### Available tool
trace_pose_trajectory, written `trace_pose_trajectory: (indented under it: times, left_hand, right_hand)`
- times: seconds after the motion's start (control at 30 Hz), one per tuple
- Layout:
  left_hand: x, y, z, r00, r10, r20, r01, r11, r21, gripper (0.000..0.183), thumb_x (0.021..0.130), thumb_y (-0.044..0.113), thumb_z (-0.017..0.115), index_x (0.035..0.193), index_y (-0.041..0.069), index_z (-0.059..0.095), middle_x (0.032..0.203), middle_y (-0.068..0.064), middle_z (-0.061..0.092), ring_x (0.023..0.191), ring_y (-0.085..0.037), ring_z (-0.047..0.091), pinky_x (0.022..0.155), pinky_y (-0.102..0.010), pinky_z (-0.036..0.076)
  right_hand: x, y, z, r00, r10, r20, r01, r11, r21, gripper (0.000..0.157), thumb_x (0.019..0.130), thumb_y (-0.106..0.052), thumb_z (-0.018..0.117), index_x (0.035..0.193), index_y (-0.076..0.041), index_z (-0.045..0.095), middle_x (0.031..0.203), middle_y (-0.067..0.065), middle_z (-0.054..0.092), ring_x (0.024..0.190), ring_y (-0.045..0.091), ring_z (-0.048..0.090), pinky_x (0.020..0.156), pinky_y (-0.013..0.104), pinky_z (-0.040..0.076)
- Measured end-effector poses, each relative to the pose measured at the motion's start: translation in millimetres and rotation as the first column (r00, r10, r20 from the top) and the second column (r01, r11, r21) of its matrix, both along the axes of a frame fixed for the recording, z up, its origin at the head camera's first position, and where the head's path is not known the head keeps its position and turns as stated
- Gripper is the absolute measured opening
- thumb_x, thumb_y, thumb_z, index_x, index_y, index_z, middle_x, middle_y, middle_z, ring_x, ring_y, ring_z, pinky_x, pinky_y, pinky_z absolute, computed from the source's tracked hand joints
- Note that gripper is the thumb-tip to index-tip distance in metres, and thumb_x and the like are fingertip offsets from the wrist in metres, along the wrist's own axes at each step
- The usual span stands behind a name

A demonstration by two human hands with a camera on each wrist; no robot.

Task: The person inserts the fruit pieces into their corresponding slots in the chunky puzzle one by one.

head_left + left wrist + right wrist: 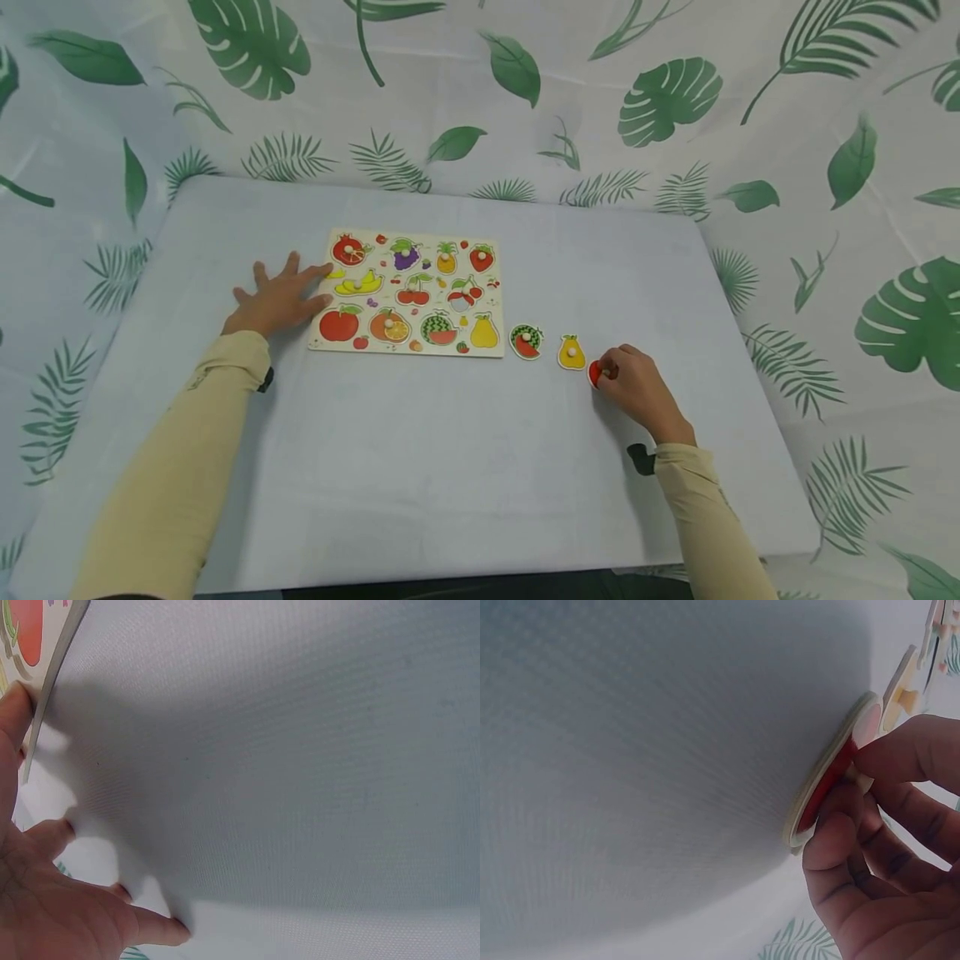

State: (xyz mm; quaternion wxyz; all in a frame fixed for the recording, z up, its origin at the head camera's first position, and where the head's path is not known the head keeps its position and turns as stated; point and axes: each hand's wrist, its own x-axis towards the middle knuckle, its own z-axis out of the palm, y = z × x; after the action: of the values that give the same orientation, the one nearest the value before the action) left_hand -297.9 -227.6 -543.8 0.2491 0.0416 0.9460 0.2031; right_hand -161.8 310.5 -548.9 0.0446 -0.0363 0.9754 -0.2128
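Note:
A fruit puzzle board [442, 348] lies on the white table. My left hand [279, 298] has its fingers spread, with the thumb and one finger resting on the board's left edge and the others over the cloth. To the right of the board, my right hand [637, 387] pinches the small knob of a red puzzle piece [832, 780] between thumb and fingers. The piece's printed fruit is partly hidden by the fingers. Between it and the board sit a yellow pear piece [572, 357] and a watermelon piece [526, 344], in a slanting row.
The board shows grapes [406, 257], bananas [358, 284], an orange [389, 326] and several other fruits. A white cloth [420, 467] covers the table. Leaf-printed sheeting [510, 108] surrounds its back and sides.

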Motion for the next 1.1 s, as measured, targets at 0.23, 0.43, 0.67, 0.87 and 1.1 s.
trace_pose_trajectory:
  times: [0.23,0.43,0.67,0.87,1.1]
  left_hand:
    - [-0.5,0,-2.0,1.000,-0.005,0.002,0.005,1.000,0.000,0.078,0.108,0.043,0.058,0.172,0.020,0.021,0.174,-0.031,-0.009,0.146,-0.073,-0.020,0.106,-0.092,-0.005]
    - [-0.4,-2,-2.1,1.000,-0.005,0.002,0.005,1.000,0.001,0.078,0.108,0.043,0.058,0.172,0.020,0.020,0.173,-0.032,-0.009,0.146,-0.073,-0.020,0.106,-0.092,-0.005]
    - [-2.1,-3,-2.6,1.000,-0.010,0.000,0.010,1.000,0.012,0.078,0.108,0.043,0.058,0.172,0.020,0.021,0.173,-0.032,-0.009,0.146,-0.073,-0.020,0.105,-0.092,-0.005]
    - [-3.2,-2,-2.9,1.000,-0.009,-0.003,0.009,1.000,0.007,0.077,0.108,0.043,0.058,0.172,0.020,0.021,0.174,-0.031,-0.010,0.146,-0.073,-0.020,0.105,-0.092,-0.005]
    - [-3.0,-2,-4.3,1.000,0.006,0.001,-0.006,1.000,0.011,0.078,0.108,0.043,0.058,0.172,0.020,0.021,0.174,-0.031,-0.010,0.146,-0.072,-0.021,0.106,-0.092,-0.006]
  right_hand:
    - [-0.5,1,2.8,1.000,-0.022,0.017,0.022,1.000,0.017,0.010,0.089,0.007,0.069,0.098,0.009,0.073,0.093,0.018,0.067,0.084,0.032,0.062,0.075,0.045,0.058]
    - [-4.1,-2,10.4,0.999,-0.025,0.027,0.025,0.999,0.023,0.011,0.089,0.007,0.070,0.100,0.009,0.073,0.092,0.018,0.066,0.084,0.033,0.061,0.074,0.043,0.058]
    - [-10.3,-7,16.6,1.000,-0.014,0.006,0.014,1.000,0.024,0.011,0.090,0.006,0.070,0.100,0.009,0.073,0.092,0.018,0.066,0.084,0.033,0.060,0.075,0.044,0.058]
    - [-17.8,-18,17.5,0.999,0.029,-0.032,-0.029,1.000,-0.004,0.008,0.090,0.007,0.071,0.097,0.008,0.074,0.089,0.016,0.065,0.082,0.031,0.060,0.071,0.043,0.056]
    - [-32.2,-44,20.3,0.997,0.073,-0.035,-0.075,0.997,-0.037,0.010,0.090,0.005,0.069,0.098,0.007,0.074,0.090,0.014,0.065,0.083,0.029,0.059,0.069,0.040,0.053]
